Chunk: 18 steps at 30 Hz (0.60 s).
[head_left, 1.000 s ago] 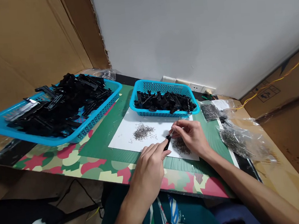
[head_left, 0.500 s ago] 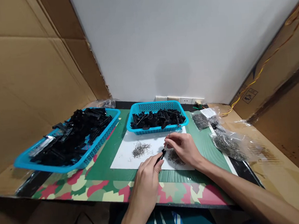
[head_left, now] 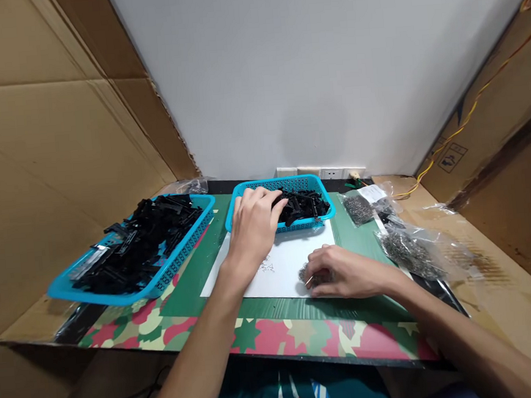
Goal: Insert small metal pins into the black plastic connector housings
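Note:
My left hand (head_left: 254, 221) reaches over the near left side of the back blue basket (head_left: 311, 223), fingers curled. Dark plastic shows between its thumb and fingers, against the black plastic parts (head_left: 300, 205) in the basket; where the held piece ends is unclear. My right hand (head_left: 340, 271) rests low at a pile of small metal pieces (head_left: 304, 274) on white paper (head_left: 292, 252). Its fingers are closed on a thin metal tool (head_left: 309, 279), mostly hidden. Another pile of small metal pieces (head_left: 266, 265) lies partly behind my left forearm.
At left, a larger blue basket (head_left: 150, 289) holds many black parts. Clear bags of metal pieces (head_left: 410, 252) lie at right. A green mat (head_left: 190, 291) covers the camouflage-patterned table edge (head_left: 299, 337). Cardboard walls stand on both sides; sockets (head_left: 332, 173) line the back wall.
My left hand has moved forward from the paper to the back basket. My right hand has come down onto the right metal pile. The two hands are now apart.

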Tool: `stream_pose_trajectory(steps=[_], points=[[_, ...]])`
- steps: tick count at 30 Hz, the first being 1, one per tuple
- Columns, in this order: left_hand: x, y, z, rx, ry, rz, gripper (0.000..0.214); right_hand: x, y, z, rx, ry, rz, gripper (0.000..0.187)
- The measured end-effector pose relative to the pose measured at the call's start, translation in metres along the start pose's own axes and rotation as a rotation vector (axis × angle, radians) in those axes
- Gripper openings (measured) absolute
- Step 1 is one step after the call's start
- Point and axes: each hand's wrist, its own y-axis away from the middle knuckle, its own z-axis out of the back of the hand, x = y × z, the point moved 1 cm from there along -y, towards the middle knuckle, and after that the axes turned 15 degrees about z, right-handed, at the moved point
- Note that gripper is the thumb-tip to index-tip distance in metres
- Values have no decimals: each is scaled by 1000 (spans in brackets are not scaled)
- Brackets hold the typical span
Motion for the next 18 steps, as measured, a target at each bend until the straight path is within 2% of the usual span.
stream_pose_trajectory(steps=[3, 5, 10, 14, 16, 18], points=[[0, -10, -14, 23, -55, -18, 29, -7, -1, -7, 23, -14, 3, 15], [1, -11, -20, 42, -66, -20, 29, -10, -1, -10, 27, -13, 7, 11], [0, -5, -23, 54, -83, -10, 33, -9, 0, -13, 27, -28, -24, 5], [4, 1, -10, 5, -15, 29, 38, -6, 1, -14, 30, -43, -68, 9], [16, 2, 3, -48, 22, 81, 33, -6, 2, -15, 27, -37, -93, 8], [39, 2, 20, -87, -32, 174, 29, -6, 2, -16, 38, -32, -103, 6]])
